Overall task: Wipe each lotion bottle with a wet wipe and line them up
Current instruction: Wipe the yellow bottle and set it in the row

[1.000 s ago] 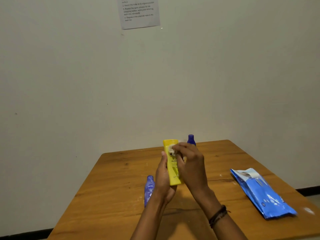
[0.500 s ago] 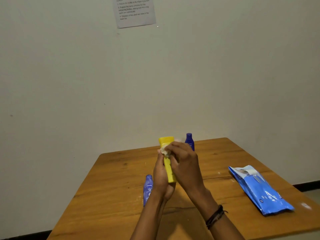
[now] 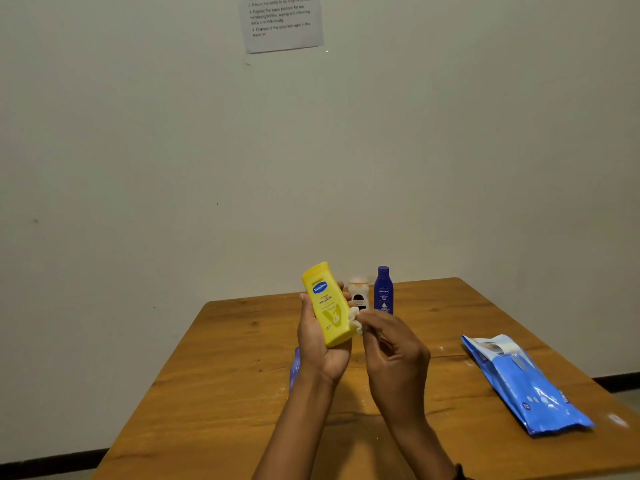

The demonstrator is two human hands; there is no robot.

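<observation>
**Head view: yellow bottle stands in the left hand, wipe at its lower right edge**

Nearest the camera, both hands are raised above the wooden surface (image 3: pixel 225 375). The left hand (image 3: pixel 318 351) is curled round the lower end of the yellow bottle (image 3: pixel 327 303), label facing the camera. The bottle's long axis runs nearly upright, with its upper end leaning a little left. The right hand (image 3: pixel 394 355) is just beside it on the right. Its fingertips pinch a bunched wet wipe (image 3: pixel 356 318) against the bottle's lower right edge. Any stroke would likely run up along that axis, and the right hand is the nearer one to make it. A small blue bottle (image 3: pixel 294 370) lies mostly hidden behind the left wrist. The wipe pack (image 3: pixel 523 382) lies well apart to the right. Farther back, a white bottle (image 3: pixel 358 294) and a dark blue bottle (image 3: pixel 383 289) stand side by side near the wall, on the right hand's side.
</observation>
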